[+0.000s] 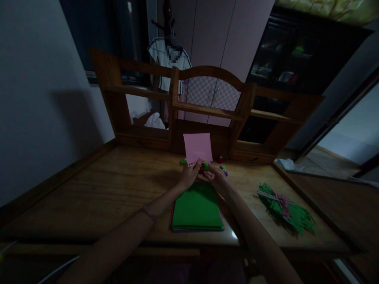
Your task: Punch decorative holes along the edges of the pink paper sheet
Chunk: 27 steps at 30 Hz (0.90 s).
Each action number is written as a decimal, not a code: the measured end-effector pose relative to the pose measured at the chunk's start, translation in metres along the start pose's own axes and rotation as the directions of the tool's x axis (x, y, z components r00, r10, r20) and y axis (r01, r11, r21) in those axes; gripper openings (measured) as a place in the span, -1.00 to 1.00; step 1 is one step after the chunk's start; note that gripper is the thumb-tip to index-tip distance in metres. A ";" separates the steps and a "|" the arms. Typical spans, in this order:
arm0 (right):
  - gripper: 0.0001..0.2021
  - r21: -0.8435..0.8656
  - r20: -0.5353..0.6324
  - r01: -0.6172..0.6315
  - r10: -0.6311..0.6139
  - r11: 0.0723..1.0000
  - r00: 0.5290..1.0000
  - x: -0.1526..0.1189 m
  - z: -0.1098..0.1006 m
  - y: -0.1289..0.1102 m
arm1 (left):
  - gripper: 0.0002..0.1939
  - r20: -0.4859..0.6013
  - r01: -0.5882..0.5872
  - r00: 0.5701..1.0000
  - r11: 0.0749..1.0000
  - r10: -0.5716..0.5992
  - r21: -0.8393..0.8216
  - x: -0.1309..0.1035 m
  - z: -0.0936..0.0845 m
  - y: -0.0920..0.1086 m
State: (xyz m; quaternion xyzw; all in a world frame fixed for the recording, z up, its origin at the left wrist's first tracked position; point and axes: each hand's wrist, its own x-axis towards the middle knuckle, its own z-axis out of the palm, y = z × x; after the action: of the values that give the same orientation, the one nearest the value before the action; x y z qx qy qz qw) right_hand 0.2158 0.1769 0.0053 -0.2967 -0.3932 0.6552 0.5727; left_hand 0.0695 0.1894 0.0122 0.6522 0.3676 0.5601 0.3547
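Note:
A square sheet of pink paper (197,146) is held up above the desk, with a row of small marks or holes along its lower edge. My left hand (188,176) pinches that lower edge. Close beside it, my right hand (217,178) is closed on a small green paper punch (205,166), which sits at the sheet's lower edge. A little red shows under the punch, partly hidden by my fingers. Below both hands lies a stack of coloured sheets (197,207), green on top.
Behind my hands stand a small red punch (220,159), a green one (184,161) and a purple one (225,172). Cut green and pink paper strips (284,207) lie in a heap at the right. A wooden shelf (207,110) rises along the desk's (118,189) back edge.

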 end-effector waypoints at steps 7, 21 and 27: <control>-0.79 0.010 -0.032 -0.008 0.009 1.000 0.999 0.001 0.000 0.000 | -0.54 -0.005 0.015 1.000 1.000 -0.015 0.006 0.001 0.002 -0.003; -0.76 0.026 -0.075 0.008 -0.006 1.000 0.997 0.004 -0.002 0.001 | -0.55 0.014 0.026 1.000 0.999 -0.026 -0.027 0.000 0.000 0.001; -0.78 0.035 -0.093 0.004 0.000 0.999 0.996 0.002 0.001 0.000 | -0.53 -0.005 0.033 0.999 0.999 -0.033 -0.027 0.001 0.002 -0.003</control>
State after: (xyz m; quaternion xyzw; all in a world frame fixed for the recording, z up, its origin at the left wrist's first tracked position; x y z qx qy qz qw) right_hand 0.2148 0.1790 0.0059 -0.3164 -0.3547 0.6469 0.5963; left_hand 0.0710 0.1913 0.0098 0.6398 0.3717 0.5607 0.3716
